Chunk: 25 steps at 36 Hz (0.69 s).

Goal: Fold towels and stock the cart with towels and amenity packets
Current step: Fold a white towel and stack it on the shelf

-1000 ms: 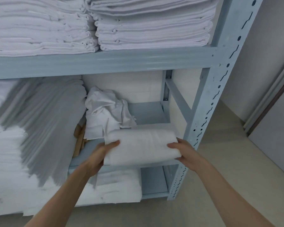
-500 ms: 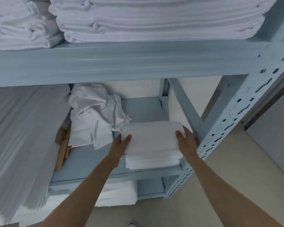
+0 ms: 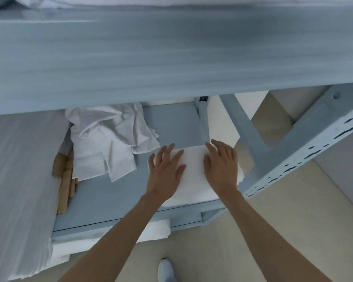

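On the blue shelf (image 3: pixel 171 123), left hand (image 3: pixel 165 174) and right hand (image 3: pixel 221 166) press flat, fingers spread, on the folded towel (image 3: pixel 194 165); stowing step looks done, next likely fetching another.

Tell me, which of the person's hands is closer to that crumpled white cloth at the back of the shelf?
Left. The left hand lies flat on the folded towel, just right of the crumpled cloth. The right hand rests on the towel's far side, farther away.

A pale blue metal shelving rack (image 3: pixel 171 58) fills most of the view, its broad upper shelf edge blurred across the top. A perforated upright (image 3: pixel 306 159) and a diagonal brace (image 3: pixel 245 127) stand at the right. Beige floor (image 3: pixel 293 231) spreads below, meeting a pale wall (image 3: pixel 344 151) at the right.
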Tool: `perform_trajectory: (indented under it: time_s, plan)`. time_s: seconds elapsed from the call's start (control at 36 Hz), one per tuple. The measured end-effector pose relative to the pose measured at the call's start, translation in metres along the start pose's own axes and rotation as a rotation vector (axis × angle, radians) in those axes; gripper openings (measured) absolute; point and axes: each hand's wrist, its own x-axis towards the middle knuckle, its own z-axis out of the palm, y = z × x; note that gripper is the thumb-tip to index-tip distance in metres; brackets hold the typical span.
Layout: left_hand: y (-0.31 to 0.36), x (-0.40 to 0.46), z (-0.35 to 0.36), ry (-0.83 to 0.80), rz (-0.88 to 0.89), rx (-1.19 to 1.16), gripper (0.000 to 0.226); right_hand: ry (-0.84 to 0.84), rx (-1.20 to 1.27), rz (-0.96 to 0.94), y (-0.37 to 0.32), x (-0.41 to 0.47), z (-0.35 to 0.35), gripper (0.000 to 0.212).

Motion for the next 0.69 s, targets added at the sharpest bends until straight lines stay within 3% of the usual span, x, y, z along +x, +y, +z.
perform_trajectory:
  time_s: [0.06, 0.11, 0.25, 0.36, 0.44, 0.56, 0.69]
  plan:
    - [0.001, 0.005, 0.012, -0.142, -0.025, 0.013, 0.052, -0.2, -0.049, 0.054, -0.001, 0.001, 0.01, 0.037]
    - [-0.001, 0.005, 0.026, -0.182, -0.006, 0.039, 0.055, -0.316, -0.091, 0.11, 0.007, -0.003, 0.021, 0.045]
    - [-0.008, 0.003, 0.039, -0.125, 0.022, 0.084, 0.059, -0.371, -0.133, 0.123, 0.01, -0.01, 0.029, 0.059]
    - [-0.01, 0.008, 0.035, -0.168, 0.004, 0.054, 0.055, -0.424, -0.125, 0.124, 0.007, -0.004, 0.025, 0.053]
    - [-0.008, 0.012, 0.021, -0.178, -0.015, -0.009, 0.053, -0.4, -0.102, 0.093, 0.005, 0.001, 0.01, 0.053]
    - [0.005, 0.008, -0.011, -0.035, -0.065, -0.219, 0.05, -0.227, 0.022, 0.096, 0.001, 0.001, -0.02, 0.047]
    - [0.04, -0.021, -0.056, 0.039, -0.148, -0.623, 0.047, -0.134, 0.443, 0.231, -0.012, -0.011, -0.065, 0.042]
